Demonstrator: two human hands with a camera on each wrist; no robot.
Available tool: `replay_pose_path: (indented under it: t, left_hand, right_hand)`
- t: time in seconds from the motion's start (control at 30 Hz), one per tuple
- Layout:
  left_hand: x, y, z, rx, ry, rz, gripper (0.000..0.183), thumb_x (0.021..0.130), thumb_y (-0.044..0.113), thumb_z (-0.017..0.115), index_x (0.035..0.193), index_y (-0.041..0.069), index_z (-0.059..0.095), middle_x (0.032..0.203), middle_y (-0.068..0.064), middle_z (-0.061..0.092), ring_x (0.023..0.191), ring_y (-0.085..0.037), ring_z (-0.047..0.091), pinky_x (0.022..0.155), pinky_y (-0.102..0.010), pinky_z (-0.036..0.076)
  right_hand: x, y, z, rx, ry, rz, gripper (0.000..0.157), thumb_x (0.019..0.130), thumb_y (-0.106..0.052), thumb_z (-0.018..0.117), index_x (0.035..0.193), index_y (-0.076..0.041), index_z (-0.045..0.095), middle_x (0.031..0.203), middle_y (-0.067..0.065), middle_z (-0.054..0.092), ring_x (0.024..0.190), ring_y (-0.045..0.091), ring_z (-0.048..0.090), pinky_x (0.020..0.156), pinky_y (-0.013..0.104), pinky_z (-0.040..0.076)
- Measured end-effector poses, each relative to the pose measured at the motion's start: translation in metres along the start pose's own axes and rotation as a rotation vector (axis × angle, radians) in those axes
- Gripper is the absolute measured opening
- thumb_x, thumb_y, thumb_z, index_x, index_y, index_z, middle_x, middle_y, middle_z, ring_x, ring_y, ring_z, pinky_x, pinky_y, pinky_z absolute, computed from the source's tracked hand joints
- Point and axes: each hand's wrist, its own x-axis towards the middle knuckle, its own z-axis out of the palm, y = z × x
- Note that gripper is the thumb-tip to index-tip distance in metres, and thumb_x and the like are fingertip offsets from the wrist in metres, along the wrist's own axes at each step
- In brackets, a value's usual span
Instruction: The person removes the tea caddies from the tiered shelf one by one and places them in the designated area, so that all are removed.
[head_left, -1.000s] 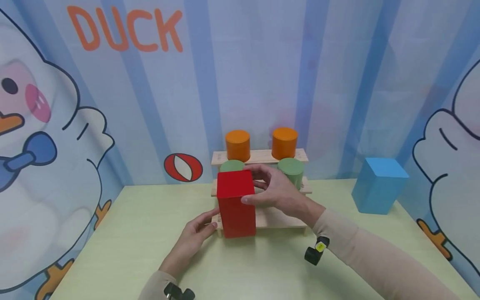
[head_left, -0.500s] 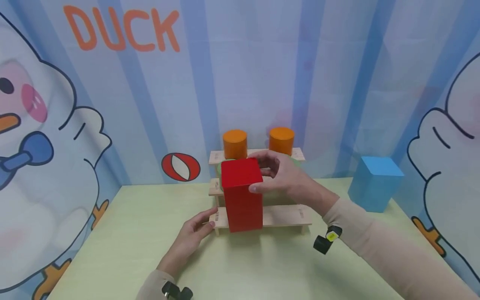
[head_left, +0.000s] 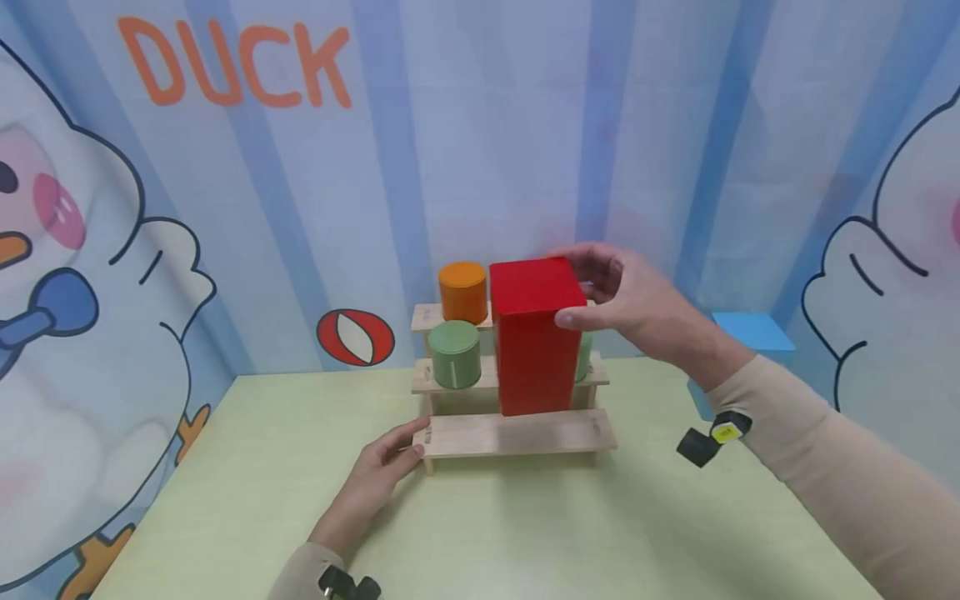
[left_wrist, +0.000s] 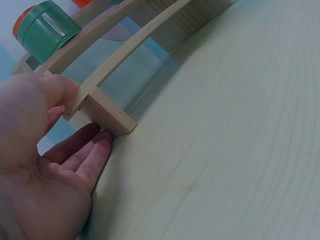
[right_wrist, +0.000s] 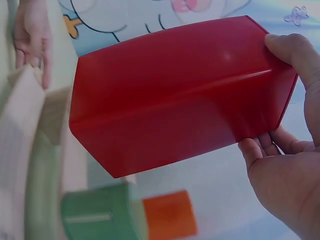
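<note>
My right hand pinches a tall red box near its top, thumb on the front and fingers behind. In the right wrist view the red box is off the shelf, above a green cylinder and an orange one. A three-step wooden shelf stands on the table. My left hand grips the left end of its lowest step. In the left wrist view the thumb lies on the step's edge and the fingers are by the leg.
On the left of the shelf are an orange cylinder on the top step and a green cylinder on the middle one. A green cylinder at right is mostly hidden behind the red box. A blue box stands at the back right, partly behind my right forearm.
My right hand has carried the red box up and to the right, from before the lowest step's left part to over the shelf's right half. My left hand has stayed at the shelf's end.
</note>
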Motion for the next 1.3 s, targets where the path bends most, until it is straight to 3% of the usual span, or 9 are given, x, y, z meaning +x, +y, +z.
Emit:
replay_pose_path:
  t: [0.43, 0.9, 1.3]
  left_hand:
    - [-0.001, 0.003, -0.003, 0.012, 0.013, -0.028, 0.046, 0.113, 0.023, 0.068, 0.159, 0.024, 0.063, 0.157, -0.012, 0.063, 0.141, -0.029, 0.063, 0.124, -0.056, 0.047]
    - [-0.002, 0.000, -0.011, 0.014, 0.033, -0.030, 0.049, 0.114, 0.022, 0.066, 0.162, 0.021, 0.060, 0.160, -0.014, 0.060, 0.146, -0.034, 0.060, 0.126, -0.059, 0.044]
    - [-0.003, 0.001, -0.010, 0.031, 0.041, -0.033, 0.047, 0.114, 0.024, 0.066, 0.161, 0.023, 0.061, 0.159, -0.012, 0.061, 0.144, -0.033, 0.061, 0.124, -0.058, 0.047]
  right_hand:
    - [-0.019, -0.005, -0.070, 0.106, 0.080, -0.092, 0.055, 0.103, 0.005, 0.070, 0.154, -0.010, 0.058, 0.146, 0.011, 0.061, 0.128, 0.028, 0.062, 0.090, 0.033, 0.068]
    - [-0.024, 0.022, -0.118, -0.061, 0.199, 0.036, 0.065, 0.104, 0.002, 0.072, 0.162, -0.015, 0.048, 0.149, 0.001, 0.057, 0.132, 0.024, 0.056, 0.089, 0.026, 0.066]
    - [-0.022, 0.064, -0.137, -0.135, 0.177, 0.121, 0.069, 0.105, -0.002, 0.074, 0.164, -0.016, 0.041, 0.146, -0.006, 0.056, 0.131, 0.019, 0.057, 0.091, 0.027, 0.065]
